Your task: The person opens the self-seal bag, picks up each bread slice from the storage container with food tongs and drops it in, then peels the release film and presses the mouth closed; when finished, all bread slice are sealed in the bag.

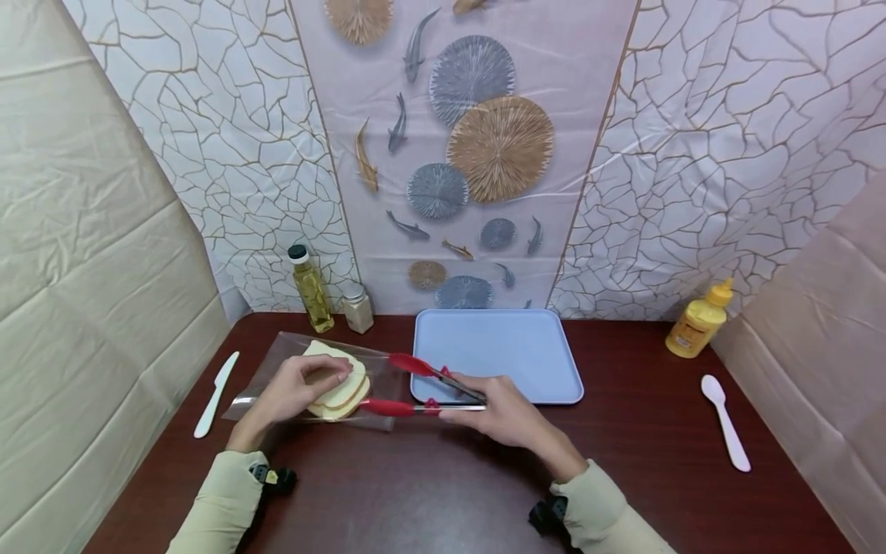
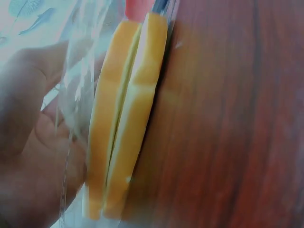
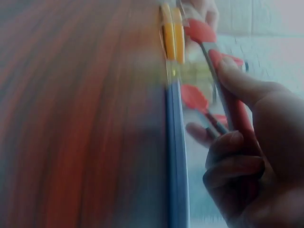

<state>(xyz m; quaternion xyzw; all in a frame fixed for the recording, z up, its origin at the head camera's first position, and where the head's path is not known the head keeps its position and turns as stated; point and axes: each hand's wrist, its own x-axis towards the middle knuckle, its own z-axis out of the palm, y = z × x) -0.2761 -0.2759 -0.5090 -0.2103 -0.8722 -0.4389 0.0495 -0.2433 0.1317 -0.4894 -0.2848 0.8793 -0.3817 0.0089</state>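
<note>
Currently left hand (image 1: 298, 388) resting on clear plastic bag (image 1: 277, 362), fingers pressing down on bread slices (image 1: 341, 392) inside, at near left of tabletop (image 1: 415, 492). Right hand (image 1: 501, 412) clenching red-tipped tongs (image 1: 415, 385), tips spread and reaching into bag mouth, either side of the bread. Judging progress: early; slices lying in bag, none gripped, blue tray (image 1: 494, 354) just beyond tongs holding nothing. Left over: gripping slices, lifting out. White knife (image 1: 216, 394) lying far left, spoon (image 1: 724, 419) right.
</note>
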